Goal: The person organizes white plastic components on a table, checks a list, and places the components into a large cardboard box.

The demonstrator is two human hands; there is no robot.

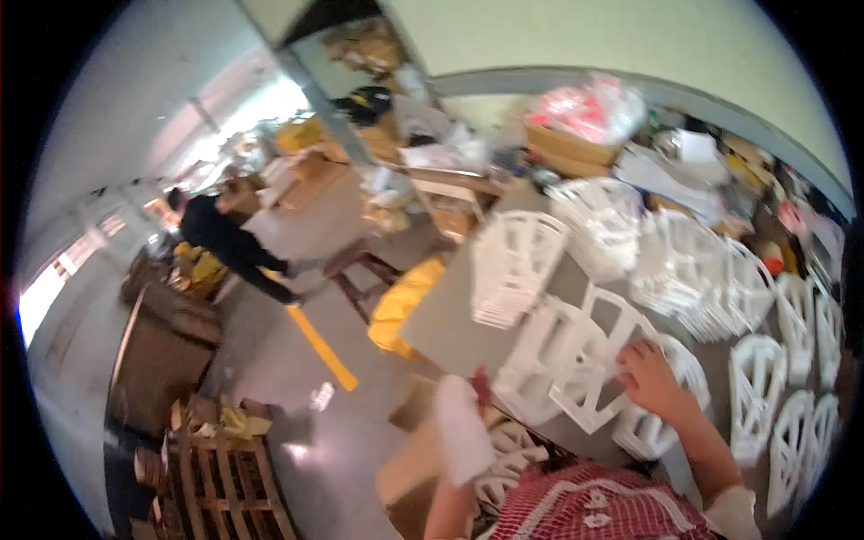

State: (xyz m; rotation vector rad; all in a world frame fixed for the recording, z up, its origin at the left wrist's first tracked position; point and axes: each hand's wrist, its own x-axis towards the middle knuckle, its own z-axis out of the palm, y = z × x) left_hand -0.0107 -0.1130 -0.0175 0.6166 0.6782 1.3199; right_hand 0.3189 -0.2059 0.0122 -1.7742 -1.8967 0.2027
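Observation:
My right hand (650, 376) is at the right edge of a white plastic frame with cut-out openings (601, 310), its fingers curled over that edge. This frame lies tilted across another white frame (533, 387) on the grey table. Just below my right hand is a further stack of white frames (652, 436). My left hand (480, 389) is at the table's near left edge, blurred and mostly hidden behind a white sleeve cover (463, 427) on the forearm. Its fingers do not show clearly. Below it, more white frames (508, 459) sit by an open cardboard box (409, 472).
Tall stacks of white frames (517, 265) line the table's far side, with several more at the right. A box of red and clear plastic bags (585, 126) stands behind. Left are a stool (360, 267), yellow sack (400, 310), wooden pallet (229, 481) and a walking person (225, 238).

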